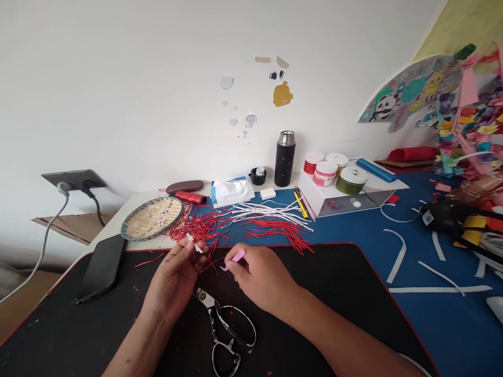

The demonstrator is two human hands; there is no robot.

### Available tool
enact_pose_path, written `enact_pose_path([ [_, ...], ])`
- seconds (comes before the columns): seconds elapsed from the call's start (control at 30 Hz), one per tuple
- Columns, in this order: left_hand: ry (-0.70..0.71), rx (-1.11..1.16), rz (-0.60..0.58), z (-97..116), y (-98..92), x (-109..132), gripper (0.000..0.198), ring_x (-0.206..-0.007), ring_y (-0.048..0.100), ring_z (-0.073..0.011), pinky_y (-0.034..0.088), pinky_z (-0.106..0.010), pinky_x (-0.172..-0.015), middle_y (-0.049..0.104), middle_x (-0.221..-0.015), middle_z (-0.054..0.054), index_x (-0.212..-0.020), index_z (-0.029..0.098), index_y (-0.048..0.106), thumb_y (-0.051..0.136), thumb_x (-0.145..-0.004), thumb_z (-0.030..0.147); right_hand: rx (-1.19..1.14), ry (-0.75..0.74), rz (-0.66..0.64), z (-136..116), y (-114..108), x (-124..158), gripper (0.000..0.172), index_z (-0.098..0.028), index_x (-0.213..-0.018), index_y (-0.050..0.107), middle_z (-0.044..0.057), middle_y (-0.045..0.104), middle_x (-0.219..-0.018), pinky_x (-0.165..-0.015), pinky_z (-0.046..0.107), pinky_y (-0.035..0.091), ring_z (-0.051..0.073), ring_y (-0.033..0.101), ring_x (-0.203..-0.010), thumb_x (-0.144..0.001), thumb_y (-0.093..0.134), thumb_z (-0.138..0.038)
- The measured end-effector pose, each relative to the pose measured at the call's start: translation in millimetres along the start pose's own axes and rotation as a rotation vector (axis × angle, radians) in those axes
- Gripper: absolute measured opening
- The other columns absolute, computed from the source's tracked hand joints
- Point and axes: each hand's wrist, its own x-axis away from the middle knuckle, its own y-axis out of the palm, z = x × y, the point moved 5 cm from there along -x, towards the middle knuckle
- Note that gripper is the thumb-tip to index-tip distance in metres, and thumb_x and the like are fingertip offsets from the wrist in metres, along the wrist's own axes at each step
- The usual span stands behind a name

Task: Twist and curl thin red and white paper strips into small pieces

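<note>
My left hand (175,277) is raised above the black desk mat (70,324), pinching a small white paper piece (195,244) between thumb and fingers, with thin red strips trailing near it. My right hand (257,277) holds a small pink piece (237,256) between its fingertips, close to my left hand. Below both hands, a pair of metal scissors (222,327) lies on the mat with its blades pointing up and left. A tangled pile of thin red strips (200,228) lies just beyond my hands, beside a looser bunch of red strips (277,231) and white strips (267,211).
A woven bamboo tray (151,219), red spool (191,197) and black phone (101,268) stand at the left. A black flask (285,159), paint jars (324,173) and white paper strips (396,256) occupy the blue mat's far side. Colourful paper crafts (467,110) rise at the right.
</note>
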Motion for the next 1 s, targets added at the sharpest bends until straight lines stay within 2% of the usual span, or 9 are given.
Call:
enact_pose_path([
  [0.1,-0.011,-0.006,-0.018,0,3.3,3,0.037,-0.075,0.073,-0.0169,0.065,-0.024,-0.063,0.077,-0.078,-0.003,-0.084,0.015,0.076,0.102,-0.059,0.021,0.186,-0.027,-0.065,-1,5,2,0.006,-0.023,-0.092,0.076,0.001,0.081,-0.091,-0.071,0.029,0.043,0.02,0.074,-0.083,-0.094,0.07,-0.021],
  [0.2,-0.03,-0.011,-0.034,-1,6.7,6,0.038,-0.076,0.072,-0.0172,0.064,-0.024,-0.063,0.076,-0.078,-0.003,-0.083,0.016,0.076,0.103,-0.057,0.023,0.234,-0.016,-0.099,1,9,3,0.006,-0.025,-0.095,0.077,0.0,0.082,-0.095,-0.073,0.029,0.043,0.021,0.075,-0.087,-0.095,0.071,-0.024],
  [0.53,-0.065,-0.029,-0.125,-1,13.8,13,0.035,-0.073,0.069,-0.0157,0.06,-0.023,-0.062,0.076,-0.079,-0.004,-0.085,0.016,0.077,0.102,-0.062,0.025,0.346,0.033,-0.025,16,4,-5,0.014,-0.024,-0.108,0.078,0.004,0.082,-0.104,-0.077,0.031,0.044,0.023,0.075,-0.096,-0.098,0.068,-0.027],
  [0.63,-0.073,-0.029,-0.155,-1,16.4,15,0.033,-0.072,0.069,-0.0152,0.059,-0.022,-0.061,0.076,-0.077,-0.004,-0.085,0.016,0.077,0.101,-0.063,0.025,0.273,0.022,-0.036,11,2,-5,0.011,-0.022,-0.1,0.079,0.004,0.082,-0.099,-0.076,0.031,0.045,0.022,0.074,-0.091,-0.097,0.069,-0.027],
  [0.73,-0.081,-0.025,-0.172,-2,17.2,16,0.032,-0.072,0.069,-0.0149,0.059,-0.023,-0.062,0.076,-0.077,-0.003,-0.085,0.017,0.077,0.101,-0.064,0.024,0.116,-0.005,-0.096,3,4,-4,0.012,-0.022,-0.091,0.08,0.003,0.079,-0.084,-0.07,0.029,0.045,0.019,0.071,-0.075,-0.096,0.071,-0.028],
  [0.83,-0.087,-0.041,-0.169,-3,15.6,16,0.032,-0.072,0.069,-0.015,0.059,-0.023,-0.064,0.077,-0.078,-0.003,-0.085,0.017,0.078,0.1,-0.064,0.025,-0.017,0.026,-0.161,1,9,-2,0.011,-0.022,-0.092,0.078,-0.001,0.072,-0.069,-0.062,0.026,0.044,0.015,0.067,-0.061,-0.096,0.069,-0.025],
  [1.0,-0.111,-0.096,-0.137,-7,11.8,14,0.033,-0.073,0.07,-0.0148,0.059,-0.022,-0.064,0.078,-0.081,-0.005,-0.085,0.016,0.078,0.1,-0.064,0.027,-0.128,0.06,-0.165,6,13,-1,0.012,-0.02,-0.097,0.075,0.0,0.073,-0.078,-0.057,0.023,0.043,0.013,0.068,-0.059,-0.097,0.063,-0.018],
])
